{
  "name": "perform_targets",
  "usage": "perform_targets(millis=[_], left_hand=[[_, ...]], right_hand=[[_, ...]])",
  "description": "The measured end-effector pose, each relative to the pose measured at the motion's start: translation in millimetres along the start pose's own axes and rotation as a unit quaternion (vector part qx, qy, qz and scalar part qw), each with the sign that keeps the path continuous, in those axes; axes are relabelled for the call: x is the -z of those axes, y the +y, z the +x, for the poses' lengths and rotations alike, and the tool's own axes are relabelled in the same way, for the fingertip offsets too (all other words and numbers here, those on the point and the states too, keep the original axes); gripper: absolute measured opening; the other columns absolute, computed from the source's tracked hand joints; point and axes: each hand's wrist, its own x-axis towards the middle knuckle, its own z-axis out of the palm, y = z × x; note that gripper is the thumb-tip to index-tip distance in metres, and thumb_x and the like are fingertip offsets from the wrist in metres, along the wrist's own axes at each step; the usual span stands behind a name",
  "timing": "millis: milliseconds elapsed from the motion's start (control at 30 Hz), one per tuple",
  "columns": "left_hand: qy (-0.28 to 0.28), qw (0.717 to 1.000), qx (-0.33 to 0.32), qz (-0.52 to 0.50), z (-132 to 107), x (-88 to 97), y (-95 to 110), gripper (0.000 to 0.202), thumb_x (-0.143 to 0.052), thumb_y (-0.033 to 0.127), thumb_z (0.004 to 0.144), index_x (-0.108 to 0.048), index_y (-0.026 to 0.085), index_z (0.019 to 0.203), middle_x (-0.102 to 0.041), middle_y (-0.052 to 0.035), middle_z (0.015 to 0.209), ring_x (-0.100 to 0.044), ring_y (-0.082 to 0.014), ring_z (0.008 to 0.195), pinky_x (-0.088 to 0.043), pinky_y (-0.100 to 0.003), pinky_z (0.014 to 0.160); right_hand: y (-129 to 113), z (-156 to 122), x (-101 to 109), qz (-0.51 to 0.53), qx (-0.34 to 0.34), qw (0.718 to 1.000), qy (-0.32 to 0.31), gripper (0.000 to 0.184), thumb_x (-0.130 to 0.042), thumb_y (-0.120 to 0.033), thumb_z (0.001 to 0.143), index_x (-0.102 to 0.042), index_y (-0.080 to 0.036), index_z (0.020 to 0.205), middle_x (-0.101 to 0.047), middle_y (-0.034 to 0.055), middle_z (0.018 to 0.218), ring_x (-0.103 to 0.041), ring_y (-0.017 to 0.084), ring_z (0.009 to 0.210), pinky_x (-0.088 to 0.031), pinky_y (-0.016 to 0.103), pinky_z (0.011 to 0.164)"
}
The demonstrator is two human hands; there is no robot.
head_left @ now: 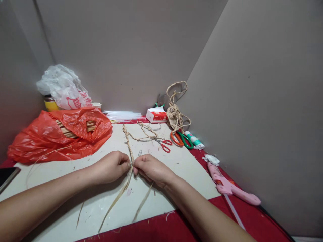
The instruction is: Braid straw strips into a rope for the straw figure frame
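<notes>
My left hand [112,166] and my right hand [149,167] meet at the middle of a white board [176,168], both pinched shut on pale straw strands [123,191]. A finished braided length of straw rope [128,143] runs away from my fingers toward the back. Loose flat strand ends trail from the pinch toward the near edge of the board.
A red plastic bag [58,136] with wooden sticks lies at left, a white bag [64,87] behind it. Twine bundle [175,114], small red scissors [165,145], orange and green scissors [181,139], glue tube [194,140], small red and white box [156,115]. A pink glue gun [228,185] lies at right.
</notes>
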Motion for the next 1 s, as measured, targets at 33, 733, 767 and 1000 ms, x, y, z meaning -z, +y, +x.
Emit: perform_targets(millis=[33,733,767,1000], left_hand=[[0.006,0.999,0.006,0.039,-3,2.0,4,0.026,-0.043,0.031,0.079,-0.058,0.015,0.065,-0.048,0.0020,0.057,-0.040,-0.0099,0.055,-0.028,-0.022,0.052],[0.016,0.993,-0.017,-0.117,-30,-13.0,26,0.019,-0.047,0.026,0.075,-0.049,0.018,0.058,-0.048,0.0015,0.054,-0.040,-0.0105,0.051,-0.028,-0.022,0.049],[0.084,0.982,0.003,-0.166,-20,-10.9,20,0.012,-0.048,0.027,0.075,-0.053,0.018,0.068,-0.051,0.0017,0.060,-0.042,-0.0107,0.055,-0.030,-0.021,0.052],[-0.062,0.884,0.083,-0.457,8,-21.6,-2,0.016,-0.050,0.027,0.071,-0.055,0.012,0.073,-0.052,-0.0011,0.061,-0.043,-0.0084,0.051,-0.032,-0.021,0.051]], right_hand=[[0,-1,-2,0.004,0.001,1.000,0.005,0.022,-0.044,-0.017,0.074,-0.056,-0.013,0.055,-0.028,-0.0091,0.033,-0.018,0.003,0.030,-0.011,0.021,0.034],[1,-1,19,0.204,-0.056,0.965,-0.156,0.013,-0.060,-0.023,0.070,-0.059,-0.010,0.069,-0.027,-0.0118,0.039,-0.011,0.001,0.033,-0.005,0.016,0.032],[1,-1,21,0.211,-0.053,0.962,-0.166,0.013,-0.061,-0.023,0.070,-0.059,-0.010,0.070,-0.026,-0.0121,0.039,-0.010,0.001,0.034,-0.005,0.016,0.032],[5,2,23,0.208,-0.039,0.958,-0.192,0.015,-0.060,-0.025,0.074,-0.059,-0.010,0.071,-0.025,-0.0120,0.042,-0.010,0.001,0.035,-0.006,0.015,0.032]])
